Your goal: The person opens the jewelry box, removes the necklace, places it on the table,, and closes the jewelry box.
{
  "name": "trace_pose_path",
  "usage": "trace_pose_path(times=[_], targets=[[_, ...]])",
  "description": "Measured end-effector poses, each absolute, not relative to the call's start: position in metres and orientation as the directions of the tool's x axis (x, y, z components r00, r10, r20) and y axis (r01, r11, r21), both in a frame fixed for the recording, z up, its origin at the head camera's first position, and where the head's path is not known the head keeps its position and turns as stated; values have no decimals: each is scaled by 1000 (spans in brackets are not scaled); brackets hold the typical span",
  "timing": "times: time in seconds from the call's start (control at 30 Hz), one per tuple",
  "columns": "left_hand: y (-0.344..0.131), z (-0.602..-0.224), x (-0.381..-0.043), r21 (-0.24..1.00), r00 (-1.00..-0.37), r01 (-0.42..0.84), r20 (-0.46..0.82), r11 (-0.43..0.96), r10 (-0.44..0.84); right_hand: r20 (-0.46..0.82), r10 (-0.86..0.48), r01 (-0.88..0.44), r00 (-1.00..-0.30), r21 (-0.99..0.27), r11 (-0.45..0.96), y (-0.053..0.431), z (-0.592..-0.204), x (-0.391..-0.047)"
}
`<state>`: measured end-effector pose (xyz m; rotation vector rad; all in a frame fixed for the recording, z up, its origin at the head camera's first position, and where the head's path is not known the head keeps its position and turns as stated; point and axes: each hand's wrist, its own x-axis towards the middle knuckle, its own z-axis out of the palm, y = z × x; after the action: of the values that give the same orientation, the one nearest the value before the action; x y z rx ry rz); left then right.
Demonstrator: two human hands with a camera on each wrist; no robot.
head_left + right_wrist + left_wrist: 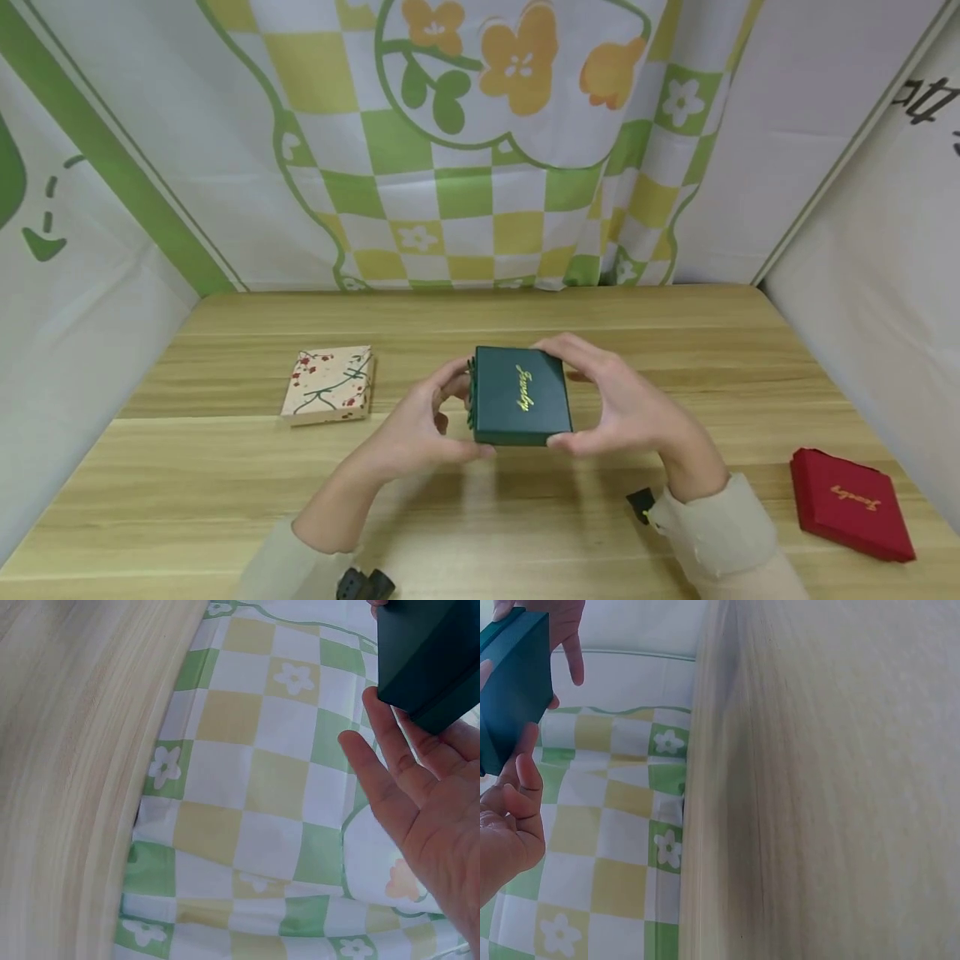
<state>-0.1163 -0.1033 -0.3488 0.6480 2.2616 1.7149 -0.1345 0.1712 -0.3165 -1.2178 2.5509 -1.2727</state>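
Note:
A dark green jewelry box with gold lettering on its lid is held up over the middle of the table. My left hand grips its left side, thumb at the near corner and fingers at the far one, beside a green ribbon or fringe. On the opposite side my right hand holds it between thumb and fingers. In the left wrist view the box is tilted, with both hands on it. The right wrist view shows the box's dark underside resting against the right fingers.
To the left on the wooden table lies a cream box with a red blossom print. A red jewelry box lies near the right edge. Behind the table hangs a checked curtain.

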Motion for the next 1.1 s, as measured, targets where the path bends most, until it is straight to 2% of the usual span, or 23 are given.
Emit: trace_pose_path(times=[0.17, 0.47, 0.6, 0.83, 0.97, 1.1], targets=[[-103, -348, -117, 962, -875, 191, 76, 197, 478, 306, -647, -603, -698, -739, 300, 179, -315, -137], [-102, -349, -115, 974, -884, 145, 49, 173, 464, 354, -608, -611, -711, -740, 283, 188, -319, -141], [-102, -350, -115, 982, -898, 81, -2, 171, 440, 370, -584, -613, -723, -734, 294, 193, -318, -143], [-100, -348, -116, 998, -891, -32, -53, 54, 452, 339, -575, -595, -744, -728, 340, 200, -314, -144], [-100, -347, -116, 999, -882, -38, -51, 39, 468, 353, -556, -597, -752, -722, 349, 209, -311, -142], [-105, -344, -117, 1000, -872, 8, -8, 30, 489, 362, -535, -604, -763, -694, 392, 221, -306, -139]])
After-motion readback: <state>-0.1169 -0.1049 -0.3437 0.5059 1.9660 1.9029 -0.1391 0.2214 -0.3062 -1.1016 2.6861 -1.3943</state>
